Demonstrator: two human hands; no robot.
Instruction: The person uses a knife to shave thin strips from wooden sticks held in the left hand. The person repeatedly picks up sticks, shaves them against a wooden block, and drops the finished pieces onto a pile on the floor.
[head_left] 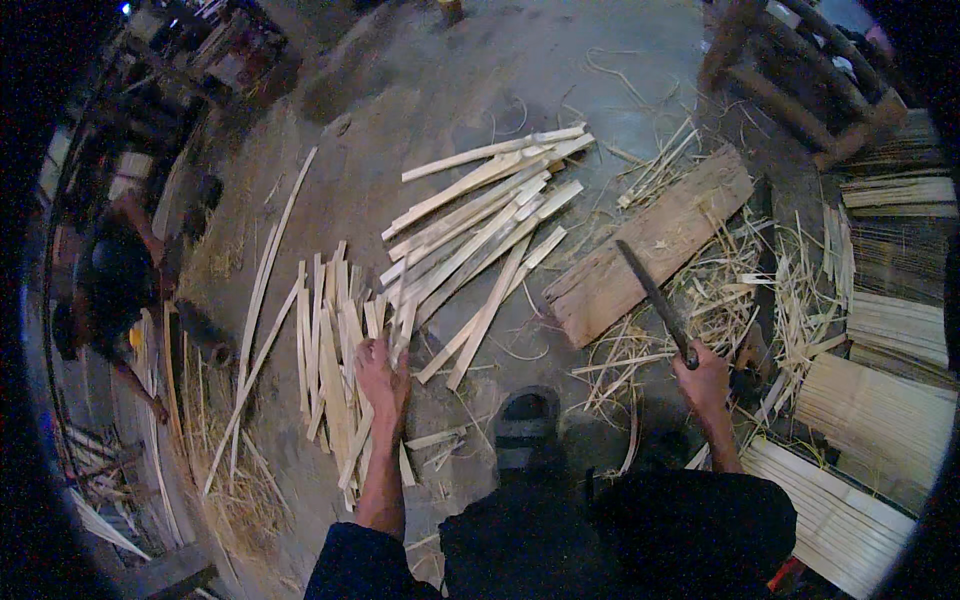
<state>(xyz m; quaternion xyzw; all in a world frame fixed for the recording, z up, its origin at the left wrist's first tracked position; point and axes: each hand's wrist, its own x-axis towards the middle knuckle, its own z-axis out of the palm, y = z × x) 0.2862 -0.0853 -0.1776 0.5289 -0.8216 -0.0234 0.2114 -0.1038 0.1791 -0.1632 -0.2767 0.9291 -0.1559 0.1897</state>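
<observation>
My right hand [703, 378] is wrapped round the handle of a long dark-bladed knife [648, 290]. Its blade points up and to the left, over the lower part of a thick wooden board [690, 215]. On the left, my left hand [384, 380] is closed on a pale bamboo strip [403, 318], blurred along its length and pointing away from me. Just under and beside that hand lies a loose pile of split bamboo strips [333, 370]. A second spread of strips [490, 205] lies farther off, between the pile and the board.
Thin shavings and offcuts [735, 295] heap up beside the board. Stacks of flat slats [870, 400] line the right side, below a wooden frame [790, 100]. Long strips [262, 280] lie toward the left, where another person [120, 265] sits near more bamboo.
</observation>
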